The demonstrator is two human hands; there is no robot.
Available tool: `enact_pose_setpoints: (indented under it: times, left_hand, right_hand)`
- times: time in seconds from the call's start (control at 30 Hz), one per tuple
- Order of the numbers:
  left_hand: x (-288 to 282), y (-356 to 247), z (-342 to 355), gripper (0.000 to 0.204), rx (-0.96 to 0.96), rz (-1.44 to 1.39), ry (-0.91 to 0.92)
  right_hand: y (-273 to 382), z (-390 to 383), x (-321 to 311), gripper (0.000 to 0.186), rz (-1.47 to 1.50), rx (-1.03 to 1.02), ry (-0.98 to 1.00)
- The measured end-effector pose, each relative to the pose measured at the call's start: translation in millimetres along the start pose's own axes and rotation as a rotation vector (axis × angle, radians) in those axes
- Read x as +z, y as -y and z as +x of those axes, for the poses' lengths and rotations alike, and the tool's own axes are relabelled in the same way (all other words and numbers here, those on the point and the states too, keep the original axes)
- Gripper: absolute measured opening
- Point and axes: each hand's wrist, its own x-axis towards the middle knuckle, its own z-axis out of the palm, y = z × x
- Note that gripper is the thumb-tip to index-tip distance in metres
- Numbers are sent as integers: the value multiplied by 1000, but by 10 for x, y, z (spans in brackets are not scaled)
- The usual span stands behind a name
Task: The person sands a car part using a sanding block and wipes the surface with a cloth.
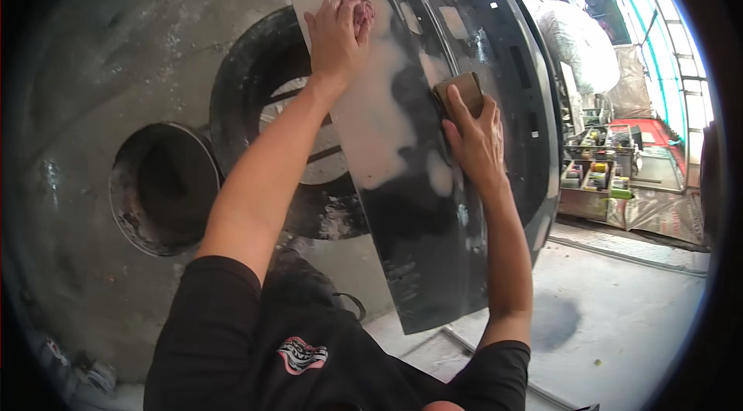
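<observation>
A long dark car body panel with pale, patchy areas lies in front of me, a raised crease running along it. My left hand is closed round a crumpled reddish cloth and presses it to the pale area near the panel's far left edge. Along the crease, my right hand grips a brownish sanding block wrapped in what looks like sandpaper. The thumb side and fingertips show; the block's underside is hidden against the panel.
A large tyre lies on the wet concrete floor, partly beneath the panel's left side. Left of it stands a dark round bucket. At the right are shelves of cans and bottles, a red surface and a plastic-covered bulky object.
</observation>
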Motion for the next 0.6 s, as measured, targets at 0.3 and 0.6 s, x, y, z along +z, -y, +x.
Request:
enact_pose_setpoints:
  times: [0.3, 0.6]
  left_hand:
    - [2, 129, 31, 36, -8, -87, 31]
    - [37, 11, -23, 38, 31, -31, -7]
  right_hand:
    - [-77, 702, 220, 67, -70, 33, 20]
    - [-134, 754, 72, 63, -67, 65, 25]
